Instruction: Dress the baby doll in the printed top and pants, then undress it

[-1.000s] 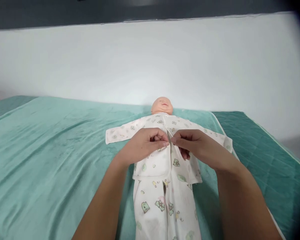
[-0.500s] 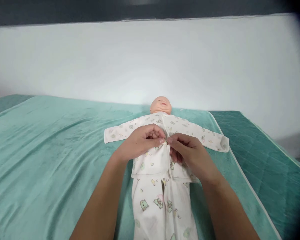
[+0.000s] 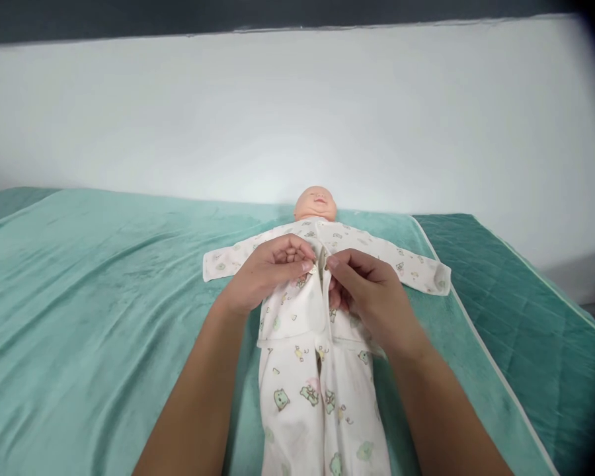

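Observation:
A baby doll (image 3: 316,203) lies on its back, dressed in a white jacket (image 3: 290,317) with a small animal print and matching trousers (image 3: 297,410). Its sleeves stretch out to both sides. My left hand (image 3: 272,270) pinches one front edge of the jacket between thumb and forefinger at the chest. Opposite it, my right hand (image 3: 369,284) is closed on the other front edge. Between my fingertips the two edges stand slightly apart, leaving a narrow gap. Any fastener in my fingers is too small to make out.
Under the doll spreads a light green blanket (image 3: 104,284), creased on the left. A darker green quilted cover (image 3: 506,297) shows on the right. Behind the doll's head rises a white wall (image 3: 228,119), with a dark band along the top.
My hands have drawn slightly apart, and the jacket's front edges, together before, now have a gap between them. Each hand keeps its pinch. The whole view has shifted a little.

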`<state>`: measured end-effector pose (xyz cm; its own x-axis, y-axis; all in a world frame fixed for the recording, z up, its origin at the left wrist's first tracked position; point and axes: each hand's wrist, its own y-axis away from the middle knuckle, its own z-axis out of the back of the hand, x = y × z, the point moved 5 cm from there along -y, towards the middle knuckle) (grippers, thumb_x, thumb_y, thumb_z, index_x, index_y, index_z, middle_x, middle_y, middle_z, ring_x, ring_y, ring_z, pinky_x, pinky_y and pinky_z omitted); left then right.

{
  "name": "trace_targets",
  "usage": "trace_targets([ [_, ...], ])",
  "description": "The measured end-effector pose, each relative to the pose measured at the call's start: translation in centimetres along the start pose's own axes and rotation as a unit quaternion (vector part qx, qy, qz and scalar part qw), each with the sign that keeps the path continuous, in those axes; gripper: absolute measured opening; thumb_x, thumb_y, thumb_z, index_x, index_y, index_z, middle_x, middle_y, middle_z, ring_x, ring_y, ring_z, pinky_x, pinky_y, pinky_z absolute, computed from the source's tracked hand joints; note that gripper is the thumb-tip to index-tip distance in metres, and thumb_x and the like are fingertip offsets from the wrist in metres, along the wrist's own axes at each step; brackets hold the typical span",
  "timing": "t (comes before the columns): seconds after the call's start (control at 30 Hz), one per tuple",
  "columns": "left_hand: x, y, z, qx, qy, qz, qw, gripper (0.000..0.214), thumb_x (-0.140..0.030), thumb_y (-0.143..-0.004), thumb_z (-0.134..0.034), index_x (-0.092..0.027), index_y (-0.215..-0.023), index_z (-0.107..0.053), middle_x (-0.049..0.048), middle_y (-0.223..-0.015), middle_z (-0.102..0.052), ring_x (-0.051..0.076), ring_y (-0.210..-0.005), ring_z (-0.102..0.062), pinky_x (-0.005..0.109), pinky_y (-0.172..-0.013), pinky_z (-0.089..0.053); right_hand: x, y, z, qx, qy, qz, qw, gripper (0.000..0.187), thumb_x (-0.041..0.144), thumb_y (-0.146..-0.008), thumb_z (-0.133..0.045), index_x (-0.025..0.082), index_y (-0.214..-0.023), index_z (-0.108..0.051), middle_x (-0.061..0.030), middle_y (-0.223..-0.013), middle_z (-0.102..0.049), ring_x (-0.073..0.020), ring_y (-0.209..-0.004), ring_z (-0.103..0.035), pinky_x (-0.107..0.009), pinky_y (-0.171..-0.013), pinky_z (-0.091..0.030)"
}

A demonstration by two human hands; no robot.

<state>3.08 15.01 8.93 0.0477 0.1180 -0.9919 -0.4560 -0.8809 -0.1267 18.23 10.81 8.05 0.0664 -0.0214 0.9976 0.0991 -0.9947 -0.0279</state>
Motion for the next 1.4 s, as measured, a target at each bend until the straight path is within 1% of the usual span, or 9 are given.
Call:
trace_targets([
  [0.1,0.0,0.0,-0.1,0.007,0.002,0.003,1.000,0.013,-0.028,-0.081,-0.070,-0.018,-0.087,-0.065,-0.0009,-0.074,-0.057,0.009,-0.064,-0.049,0.023,-0.061,-0.041,-0.4,-0.1,-0.2,-0.010,0.042,0.004,0.999,0.035,0.047,-0.092,-0.060,0.019,-0.072,-0.060,0.0023,-0.054,-0.058,-0.0088,-0.049,-0.048,-0.021,-0.049,-0.037],
  [0.2,-0.1,0.1,-0.2,0.020,0.002,0.004,1.000,0.011,-0.027,-0.083,-0.070,-0.018,-0.087,-0.065,-0.0006,-0.076,-0.058,0.008,-0.066,-0.050,0.022,-0.062,-0.042,-0.6,-0.1,-0.3,-0.014,0.054,0.007,0.998,0.035,0.047,-0.093,-0.058,0.019,-0.071,-0.058,0.0029,-0.054,-0.056,-0.0086,-0.048,-0.048,-0.021,-0.049,-0.037],
  [0.37,-0.2,0.1,-0.4,0.034,-0.013,0.008,0.999,0.011,-0.028,-0.084,-0.069,-0.018,-0.087,-0.065,-0.0005,-0.076,-0.058,0.009,-0.068,-0.050,0.023,-0.063,-0.042,-0.9,-0.1,-0.1,-0.001,0.052,0.006,0.999,0.037,0.049,-0.093,-0.058,0.019,-0.071,-0.057,0.0031,-0.054,-0.056,-0.0085,-0.049,-0.048,-0.020,-0.048,-0.037],
  [0.6,-0.1,0.1,-0.5,0.040,-0.042,0.010,0.998,0.014,-0.031,-0.086,-0.067,-0.018,-0.088,-0.063,0.0001,-0.075,-0.058,0.010,-0.070,-0.051,0.024,-0.064,-0.041,-0.8,-0.1,0.2,0.025,0.081,0.009,0.996,0.039,0.049,-0.095,-0.056,0.019,-0.070,-0.058,0.0018,-0.055,-0.059,-0.0085,-0.049,-0.050,-0.020,-0.049,-0.040],
  [0.73,0.0,0.0,-0.5,0.043,-0.053,0.006,0.998,0.015,-0.032,-0.087,-0.066,-0.018,-0.089,-0.063,0.0003,-0.074,-0.058,0.011,-0.071,-0.051,0.025,-0.065,-0.041,-0.8,-0.1,0.2,0.033,0.059,0.007,0.998,0.037,0.048,-0.096,-0.053,0.019,-0.073,-0.060,0.0010,-0.057,-0.060,-0.0088,-0.049,-0.051,-0.021,-0.049,-0.042],
  [0.87,0.1,0.0,-0.5,0.047,-0.063,0.011,0.997,0.014,-0.030,-0.086,-0.066,-0.019,-0.092,-0.063,-0.0005,-0.074,-0.056,0.011,-0.071,-0.051,0.025,-0.065,-0.041,-0.9,-0.2,0.1,0.019,0.008,0.009,1.000,0.031,0.045,-0.097,-0.052,0.019,-0.082,-0.060,-0.0006,-0.067,-0.065,-0.0096,-0.051,-0.055,-0.021,-0.047,-0.043],
  [0.97,0.0,0.1,-0.5,0.056,-0.073,0.019,0.996,0.014,-0.031,-0.087,-0.065,-0.019,-0.094,-0.062,-0.0008,-0.075,-0.056,0.011,-0.072,-0.051,0.025,-0.066,-0.041,-1.0,-0.2,0.1,0.020,-0.015,0.008,1.000,0.027,0.045,-0.097,-0.052,0.020,-0.088,-0.058,-0.0012,-0.073,-0.067,-0.0102,-0.051,-0.058,-0.021,-0.046,-0.044],
  [1.23,-0.2,0.2,-0.8,0.081,-0.080,0.020,0.993,0.019,-0.036,-0.089,-0.062,-0.021,-0.099,-0.059,-0.0023,-0.074,-0.055,0.011,-0.071,-0.050,0.025,-0.064,-0.040,-1.1,-0.2,0.0,0.025,-0.001,0.016,1.000,0.029,0.047,-0.098,-0.051,0.021,-0.088,-0.057,-0.0005,-0.072,-0.067,-0.0106,-0.052,-0.060,-0.021,-0.047,-0.044],
  [1.4,-0.1,0.2,-1.1,0.087,-0.072,0.022,0.993,0.015,-0.029,-0.088,-0.062,-0.021,-0.098,-0.055,-0.0016,-0.075,-0.059,0.012,-0.074,-0.056,0.027,-0.067,-0.041,-1.2,-0.1,-0.3,0.030,0.018,0.025,0.999,0.030,0.048,-0.098,-0.049,0.021,-0.087,-0.056,0.0002,-0.071,-0.066,-0.0110,-0.053,-0.060,-0.021,-0.048,-0.044],
])
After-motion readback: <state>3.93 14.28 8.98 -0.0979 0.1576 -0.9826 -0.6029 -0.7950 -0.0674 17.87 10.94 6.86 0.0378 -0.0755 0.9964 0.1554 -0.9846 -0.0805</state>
